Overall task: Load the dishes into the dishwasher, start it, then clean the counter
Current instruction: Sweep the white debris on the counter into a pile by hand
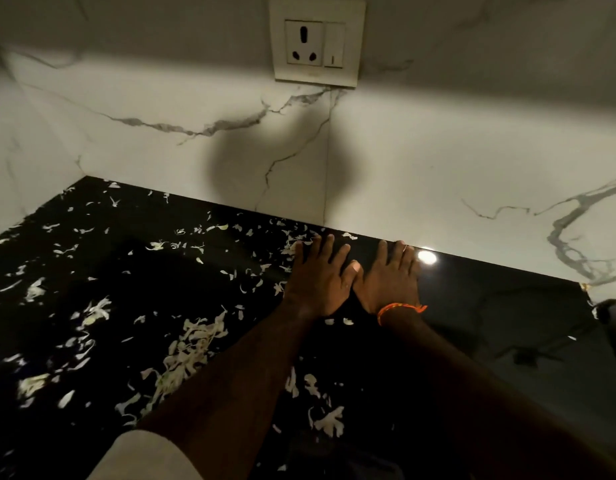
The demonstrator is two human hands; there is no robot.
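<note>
From the head camera, a glossy black counter [473, 323] runs up to a white marble-patterned backsplash [161, 116] with grey veins. Both hands lie flat on the counter near its back edge, side by side and touching at the thumbs. The left hand [318, 275] has its fingers straight and slightly spread, the fingertips reaching close to the line where counter meets wall; it holds nothing. The right hand [389, 275] lies the same way, fingers straight and close together, also holding nothing, with an orange thread bracelet [400, 310] round its wrist. A pale short sleeve [144, 459] shows at the bottom edge on the left arm. Pale shredded vegetable scraps [192, 344] are scattered over the counter to the left of the hands, thickest in a loose heap beside the left forearm, with thinner flecks running back towards the wall and a few bits lying between the two forearms and just under the wrists. The counter to the right of the right hand is dark and shiny, with a bright round reflection of a lamp [426, 258] just beside the right fingertips. On the wall above, a white socket plate with a switch [317, 43] is set into the backsplash. A dark object [615, 317] sits at the right edge, too cut off to name.
</note>
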